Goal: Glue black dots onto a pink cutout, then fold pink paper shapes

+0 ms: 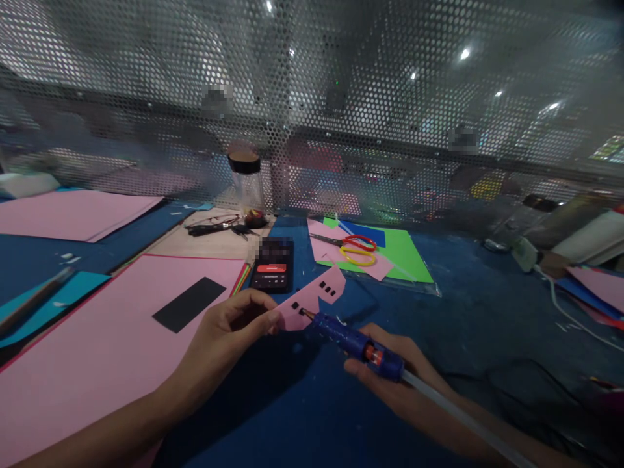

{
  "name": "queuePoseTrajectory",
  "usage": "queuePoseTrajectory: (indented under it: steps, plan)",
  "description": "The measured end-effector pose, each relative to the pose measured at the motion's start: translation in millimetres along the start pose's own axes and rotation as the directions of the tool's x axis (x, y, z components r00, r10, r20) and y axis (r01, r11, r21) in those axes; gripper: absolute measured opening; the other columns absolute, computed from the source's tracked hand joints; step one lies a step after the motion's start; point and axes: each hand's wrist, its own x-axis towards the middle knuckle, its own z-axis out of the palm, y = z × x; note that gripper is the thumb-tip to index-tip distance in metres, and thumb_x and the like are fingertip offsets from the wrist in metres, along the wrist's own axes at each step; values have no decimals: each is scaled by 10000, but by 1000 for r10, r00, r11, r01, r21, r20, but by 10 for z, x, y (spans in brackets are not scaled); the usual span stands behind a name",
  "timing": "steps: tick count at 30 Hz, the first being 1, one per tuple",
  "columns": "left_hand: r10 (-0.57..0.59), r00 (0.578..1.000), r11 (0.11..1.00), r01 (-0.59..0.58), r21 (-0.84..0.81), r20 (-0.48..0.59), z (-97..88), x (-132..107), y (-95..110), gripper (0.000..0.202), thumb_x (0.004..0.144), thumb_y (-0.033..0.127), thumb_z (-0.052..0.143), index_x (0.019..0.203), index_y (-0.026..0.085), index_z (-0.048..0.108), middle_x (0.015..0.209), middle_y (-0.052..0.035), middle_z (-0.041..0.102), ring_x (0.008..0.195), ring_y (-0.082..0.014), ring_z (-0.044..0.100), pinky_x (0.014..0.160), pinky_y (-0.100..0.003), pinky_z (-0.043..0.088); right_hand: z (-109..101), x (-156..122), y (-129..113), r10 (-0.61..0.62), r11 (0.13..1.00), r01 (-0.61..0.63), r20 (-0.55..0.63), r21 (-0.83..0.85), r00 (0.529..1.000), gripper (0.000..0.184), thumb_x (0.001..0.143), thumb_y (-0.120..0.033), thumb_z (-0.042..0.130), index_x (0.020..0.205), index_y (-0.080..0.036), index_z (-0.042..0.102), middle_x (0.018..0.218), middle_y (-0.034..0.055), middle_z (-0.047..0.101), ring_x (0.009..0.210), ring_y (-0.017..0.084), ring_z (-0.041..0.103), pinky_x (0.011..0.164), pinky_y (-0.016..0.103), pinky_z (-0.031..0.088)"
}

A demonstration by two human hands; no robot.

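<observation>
At the far left, a brown stick point(36, 301) is laid across a turquoise sheet point(80, 285). To its right, a large pink sheet point(97, 364) is positioned on the blue table point(234, 422), with a black rectangle point(189, 305) placed flat on top. In front of this sheet's right edge, the left hand point(244, 322) is extended; its thumb and fingers are pinched together on the left end of the pink cutout point(312, 300). The cutout is held tilted above the table, with small black squares on its face. Behind it, a phone point(272, 276) is laid with its screen lit, and a clear jar point(247, 185) is stood upright farther back.

The nozzle of the blue glue gun point(348, 339) is directed at a lower black square; contact cannot be confirmed. Farther back, scissors point(358, 250) with one red and one yellow handle are rested over pink and green paper point(414, 260). The glue gun is gripped by the right hand point(390, 344), whose fingers are wrapped around its body and partly hidden by it. A translucent glue stick point(458, 409) is seated in its rear end.
</observation>
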Motion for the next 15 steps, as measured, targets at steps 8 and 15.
queuePoseTrajectory:
  steps: [8,15]
  plan:
    - [-9,1000,999,9,-30,5,5,-10,31,219,882,427,702,801,226,670,751,17,644,754,-151,586,720,-257,450,-7,-9,-9,23,1000,-23,0,6,1000,195,890,-385,600,841,-219,510,696,-47,521,580,105,418,511,230,342]
    - [9,1000,1000,-9,-19,12,-13,-17,15,214,893,423,692,812,226,673,757,19,640,759,-147,586,721,-253,452,-11,6,-2,64,998,-64,32,7,997,189,895,-389,591,853,-218,521,698,-38,536,581,113,435,521,245,350]
